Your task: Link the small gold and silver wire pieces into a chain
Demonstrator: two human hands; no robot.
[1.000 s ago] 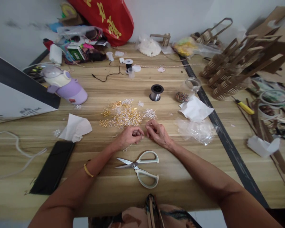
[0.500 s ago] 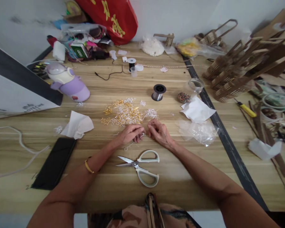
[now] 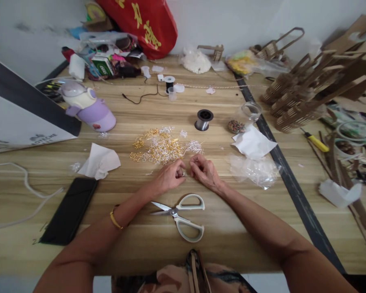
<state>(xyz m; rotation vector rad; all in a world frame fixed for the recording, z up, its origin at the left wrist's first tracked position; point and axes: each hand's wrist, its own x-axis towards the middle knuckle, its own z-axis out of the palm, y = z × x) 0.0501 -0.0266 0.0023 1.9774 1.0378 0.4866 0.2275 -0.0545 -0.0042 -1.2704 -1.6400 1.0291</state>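
My left hand is closed, its fingers curled around a thin beaded chain. Only a small silvery bit of the chain shows at the fingertips; the rest is hidden by the hand. Close beside it, my right hand pinches thumb and fingers together, and what it may hold cannot be made out. Just beyond both hands lies a pile of gold and silver beads, with a small heap of silver pins at its right. Scissors with white handles lie with blades apart, nearer my body.
A spool of fine wire stands behind the beads. To the right are a jar of dark beads, white paper and a clear plastic bag. At left lie a black phone, a tissue and a purple bottle.
My left hand has turned and curled its fingers inward; the chain end that trailed below it is now out of sight. My right hand has barely moved.
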